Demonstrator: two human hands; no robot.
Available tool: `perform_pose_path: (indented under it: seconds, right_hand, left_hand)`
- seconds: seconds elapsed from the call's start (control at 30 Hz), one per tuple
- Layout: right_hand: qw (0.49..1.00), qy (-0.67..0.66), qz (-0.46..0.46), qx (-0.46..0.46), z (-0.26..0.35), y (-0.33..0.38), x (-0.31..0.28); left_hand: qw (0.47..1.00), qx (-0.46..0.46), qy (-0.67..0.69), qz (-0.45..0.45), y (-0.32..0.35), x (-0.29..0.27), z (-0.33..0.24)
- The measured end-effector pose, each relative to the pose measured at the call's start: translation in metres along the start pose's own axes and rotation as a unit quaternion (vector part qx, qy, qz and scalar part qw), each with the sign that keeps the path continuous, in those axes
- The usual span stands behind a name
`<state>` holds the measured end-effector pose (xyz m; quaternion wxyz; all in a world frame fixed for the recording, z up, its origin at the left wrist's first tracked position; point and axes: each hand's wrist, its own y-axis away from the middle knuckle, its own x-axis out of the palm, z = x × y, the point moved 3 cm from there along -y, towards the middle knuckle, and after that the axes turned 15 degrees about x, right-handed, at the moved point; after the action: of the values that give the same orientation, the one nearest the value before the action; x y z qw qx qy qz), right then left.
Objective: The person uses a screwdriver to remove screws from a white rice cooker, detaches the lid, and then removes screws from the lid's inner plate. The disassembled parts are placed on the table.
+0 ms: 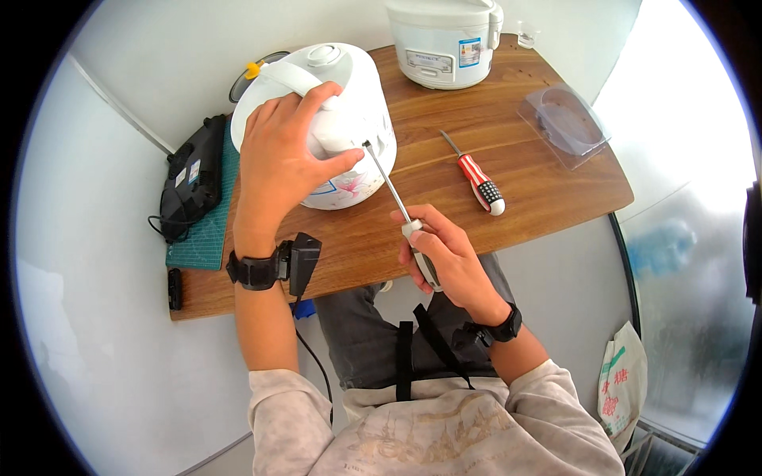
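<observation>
A white rice cooker (355, 75) stands at the table's left, with a steam vent on its lid and a pink pattern low on its side. My left hand (279, 147) lies over the lid, fingers spread, the thumb stretched toward a small dark opening in the cooker's protruding part. In my right hand (446, 255) is a screwdriver (390, 187) with a white and dark handle, its shaft slanting up to the left. Its tip meets that opening; how deep it sits cannot be seen.
A second screwdriver (479, 182), red, white and black, lies right of the cooker. Behind stands another rice cooker (440, 47). A clear plastic tray (565, 123) and small cup (527, 34) are at the right. A black case (197, 174) rests on a green mat (202, 247) at left.
</observation>
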<state>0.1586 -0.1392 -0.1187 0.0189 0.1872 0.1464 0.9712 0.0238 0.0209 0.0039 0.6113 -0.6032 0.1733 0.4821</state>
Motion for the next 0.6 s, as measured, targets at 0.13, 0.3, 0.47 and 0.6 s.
perform_pose_path:
  seconds: [0.13, 0.3, 0.47, 0.6]
  right_hand:
    - [0.999, 0.030, 0.002, -0.015, -0.002, -0.002, -0.002]
    - [0.972, 0.191, -0.072, -0.114, 0.008, 0.004, -0.005]
    - [0.725, 0.538, -0.324, -0.281, 0.022, 0.010, -0.013]
    - [0.598, 0.604, -0.398, -0.344, 0.038, 0.006, -0.024]
  left_hand:
    - [1.000, 0.003, 0.002, 0.000, 0.000, 0.000, 0.001]
    - [1.000, 0.001, 0.003, 0.002, 0.000, 0.000, 0.002]
    - [1.000, -0.011, 0.013, 0.017, 0.001, -0.001, 0.004]
    - [1.000, -0.016, 0.016, 0.019, 0.000, -0.002, 0.004]
